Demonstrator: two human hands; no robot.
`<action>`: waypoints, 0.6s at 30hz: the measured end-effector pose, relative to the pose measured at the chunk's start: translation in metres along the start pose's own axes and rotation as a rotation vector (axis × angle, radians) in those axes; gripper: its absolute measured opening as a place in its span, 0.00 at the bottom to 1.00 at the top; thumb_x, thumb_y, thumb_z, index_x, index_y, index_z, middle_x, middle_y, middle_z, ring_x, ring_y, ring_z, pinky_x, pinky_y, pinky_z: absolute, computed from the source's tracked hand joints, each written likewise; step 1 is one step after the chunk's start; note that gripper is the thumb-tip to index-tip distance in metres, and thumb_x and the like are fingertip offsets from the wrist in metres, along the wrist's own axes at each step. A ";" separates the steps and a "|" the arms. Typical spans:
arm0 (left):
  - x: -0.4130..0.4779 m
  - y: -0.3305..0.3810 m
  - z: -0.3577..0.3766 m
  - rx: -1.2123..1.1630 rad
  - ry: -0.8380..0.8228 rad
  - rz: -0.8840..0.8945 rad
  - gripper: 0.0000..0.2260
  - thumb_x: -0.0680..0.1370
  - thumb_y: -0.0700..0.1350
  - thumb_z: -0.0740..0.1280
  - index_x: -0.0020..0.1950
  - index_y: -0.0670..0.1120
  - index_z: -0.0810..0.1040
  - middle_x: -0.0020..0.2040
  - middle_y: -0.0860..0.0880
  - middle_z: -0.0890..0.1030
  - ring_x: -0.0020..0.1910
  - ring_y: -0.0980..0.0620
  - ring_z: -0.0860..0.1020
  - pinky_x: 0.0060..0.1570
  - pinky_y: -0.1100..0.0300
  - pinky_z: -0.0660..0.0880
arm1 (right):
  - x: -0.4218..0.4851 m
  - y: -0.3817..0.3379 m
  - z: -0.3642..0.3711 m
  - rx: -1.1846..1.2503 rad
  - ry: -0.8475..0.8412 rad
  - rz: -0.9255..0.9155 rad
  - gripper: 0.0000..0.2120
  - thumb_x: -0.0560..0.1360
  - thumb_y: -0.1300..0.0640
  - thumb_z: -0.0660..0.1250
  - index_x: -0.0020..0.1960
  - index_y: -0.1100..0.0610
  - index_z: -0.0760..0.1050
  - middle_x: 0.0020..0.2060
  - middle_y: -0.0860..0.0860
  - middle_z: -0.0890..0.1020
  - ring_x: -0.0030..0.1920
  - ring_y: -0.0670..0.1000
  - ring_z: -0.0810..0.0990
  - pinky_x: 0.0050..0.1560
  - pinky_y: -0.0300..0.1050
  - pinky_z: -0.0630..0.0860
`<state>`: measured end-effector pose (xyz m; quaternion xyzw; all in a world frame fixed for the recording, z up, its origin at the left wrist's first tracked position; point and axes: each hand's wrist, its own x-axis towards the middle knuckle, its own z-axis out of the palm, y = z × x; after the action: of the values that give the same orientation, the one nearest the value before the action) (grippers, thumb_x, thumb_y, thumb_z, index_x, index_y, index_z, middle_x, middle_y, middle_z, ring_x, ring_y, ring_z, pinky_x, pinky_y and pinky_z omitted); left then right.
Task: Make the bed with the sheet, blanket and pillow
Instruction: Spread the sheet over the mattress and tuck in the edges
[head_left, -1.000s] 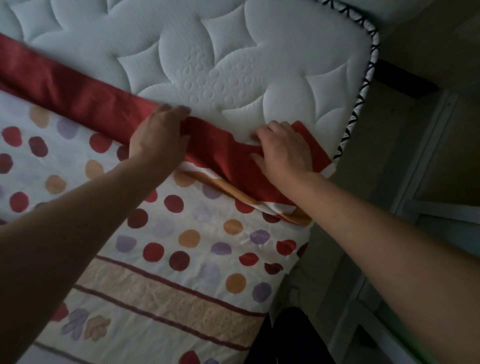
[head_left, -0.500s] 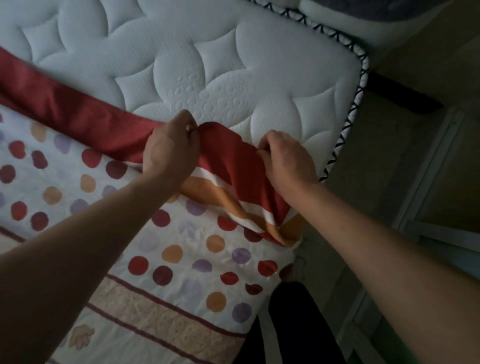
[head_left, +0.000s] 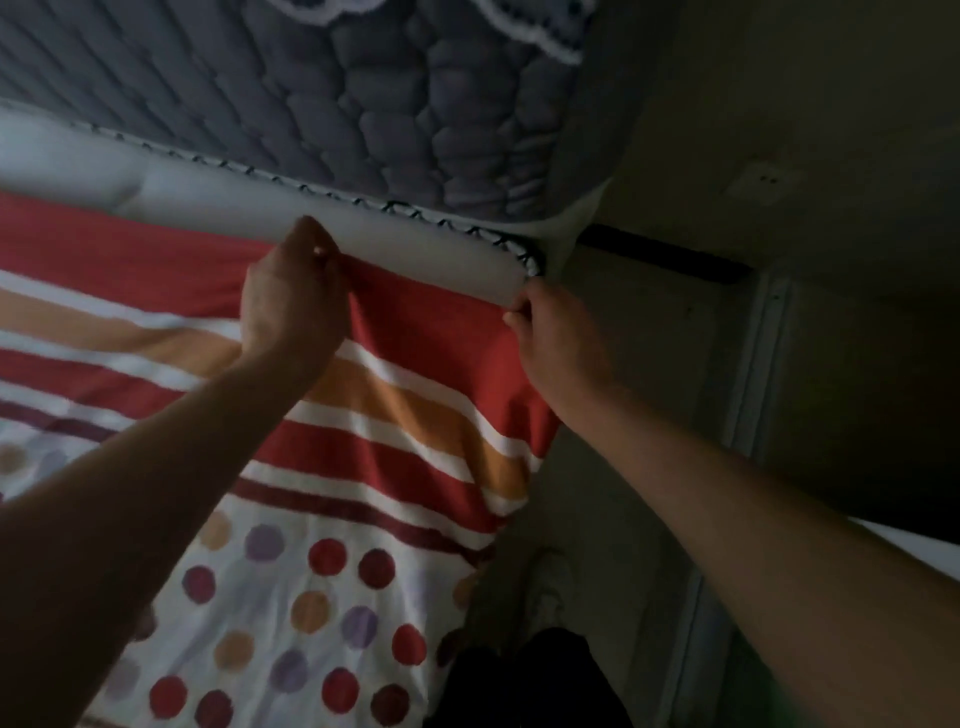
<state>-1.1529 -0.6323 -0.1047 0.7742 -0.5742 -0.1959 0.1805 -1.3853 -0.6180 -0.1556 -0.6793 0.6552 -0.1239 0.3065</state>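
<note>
Presently, the red-striped, dotted cotton sheet (head_left: 395, 415) is spread on the white quilted mattress (head_left: 415, 244), its top hem pinched by the left hand (head_left: 291, 301) and right hand (head_left: 556, 338); tucking at the corner is judged next.

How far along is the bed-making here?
Early on. Done: the striped and spotted red, orange and white sheet is spread over most of the white mattress. In hand: the left hand and right hand both pinch its red top edge, near the mattress's corner. Left: a strip of mattress is bare; no blanket or pillow is clearly visible, only grey quilted padding beyond.
</note>
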 end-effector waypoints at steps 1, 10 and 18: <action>0.004 0.000 0.000 -0.004 0.003 -0.012 0.09 0.78 0.41 0.58 0.53 0.52 0.75 0.49 0.49 0.85 0.47 0.45 0.82 0.45 0.48 0.79 | 0.004 -0.001 -0.004 -0.006 -0.007 -0.004 0.08 0.82 0.54 0.63 0.59 0.56 0.74 0.55 0.53 0.79 0.55 0.53 0.79 0.53 0.50 0.75; 0.045 0.005 0.032 0.020 -0.069 -0.005 0.10 0.78 0.40 0.61 0.51 0.55 0.72 0.44 0.54 0.85 0.44 0.48 0.84 0.42 0.46 0.81 | 0.031 0.013 -0.025 -0.051 -0.021 0.054 0.09 0.83 0.52 0.62 0.59 0.56 0.74 0.53 0.53 0.80 0.52 0.54 0.80 0.53 0.57 0.77; 0.071 0.010 0.053 0.059 -0.083 0.050 0.10 0.76 0.39 0.66 0.53 0.53 0.76 0.46 0.47 0.85 0.46 0.44 0.83 0.43 0.44 0.81 | 0.054 0.026 -0.025 -0.061 0.019 0.094 0.07 0.83 0.50 0.61 0.57 0.52 0.74 0.48 0.49 0.78 0.45 0.48 0.78 0.47 0.49 0.78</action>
<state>-1.1694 -0.7066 -0.1525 0.7557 -0.6060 -0.2062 0.1383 -1.4151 -0.6754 -0.1638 -0.6556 0.6926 -0.0958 0.2851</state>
